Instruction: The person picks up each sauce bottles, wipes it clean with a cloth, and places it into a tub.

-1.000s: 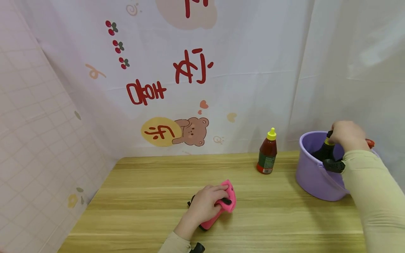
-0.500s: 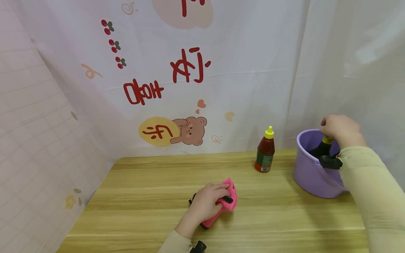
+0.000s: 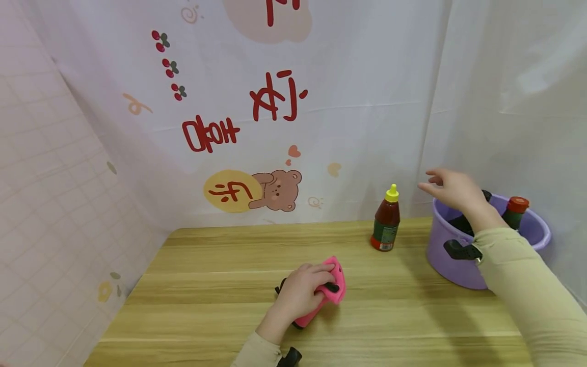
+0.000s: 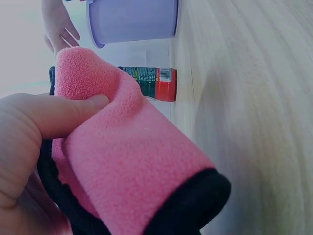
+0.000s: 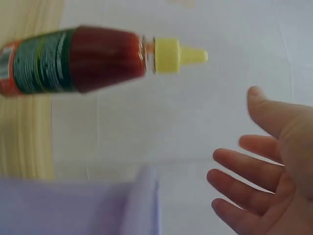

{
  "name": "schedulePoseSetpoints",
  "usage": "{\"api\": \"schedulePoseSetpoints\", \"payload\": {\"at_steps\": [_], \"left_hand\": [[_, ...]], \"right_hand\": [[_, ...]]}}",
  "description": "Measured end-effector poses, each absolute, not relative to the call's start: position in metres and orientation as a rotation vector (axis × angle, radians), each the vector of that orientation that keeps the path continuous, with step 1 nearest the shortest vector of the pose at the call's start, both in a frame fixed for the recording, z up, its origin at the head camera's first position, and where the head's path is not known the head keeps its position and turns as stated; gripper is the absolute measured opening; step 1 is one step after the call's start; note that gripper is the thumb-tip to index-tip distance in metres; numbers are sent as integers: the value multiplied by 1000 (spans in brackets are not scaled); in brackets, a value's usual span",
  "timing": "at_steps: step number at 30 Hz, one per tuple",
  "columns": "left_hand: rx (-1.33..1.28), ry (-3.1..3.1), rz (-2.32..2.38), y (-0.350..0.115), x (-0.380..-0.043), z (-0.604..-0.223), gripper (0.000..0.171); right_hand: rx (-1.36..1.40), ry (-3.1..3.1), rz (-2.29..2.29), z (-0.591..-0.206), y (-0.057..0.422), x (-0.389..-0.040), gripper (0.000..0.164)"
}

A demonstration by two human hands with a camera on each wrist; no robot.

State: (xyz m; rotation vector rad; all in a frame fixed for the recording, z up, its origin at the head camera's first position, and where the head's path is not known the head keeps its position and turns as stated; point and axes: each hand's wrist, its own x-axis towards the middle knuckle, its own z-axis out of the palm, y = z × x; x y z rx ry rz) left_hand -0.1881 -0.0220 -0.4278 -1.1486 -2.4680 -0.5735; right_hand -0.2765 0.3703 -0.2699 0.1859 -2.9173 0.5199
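My left hand (image 3: 300, 290) grips a folded pink fleece cloth (image 4: 132, 152) with black edging, low over the table. In the left wrist view the thumb presses on its fuzzy face. My right hand (image 3: 458, 191) is in the air above the bucket's left rim, fingers spread apart and holding nothing. To its left a sauce bottle (image 3: 387, 219) with dark red contents, a green label and a yellow nozzle cap stands upright. The purple bucket (image 3: 454, 272) contains a dark bottle (image 3: 460, 223), partly hidden by my right arm, and a red-capped bottle (image 3: 515, 211).
The wooden table (image 3: 206, 285) backs onto a white printed curtain (image 3: 367, 102) with red characters and a bear. A pale grid-patterned sheet (image 3: 46, 204) hangs along the left side.
My right hand has let go of the dark bottle with the yellow band inside the bucket. It has moved left, toward the sauce bottle, and its fingers have spread. The left hand keeps its grip.
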Motion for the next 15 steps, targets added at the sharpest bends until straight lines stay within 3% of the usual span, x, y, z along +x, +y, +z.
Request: {"api": "schedulePoseSetpoints", "payload": {"at_steps": [15], "left_hand": [[-1128,-2465,-613,-27,-191,-427,35]], "right_hand": [[215,-2631,894,-310,336,-276,75]]}}
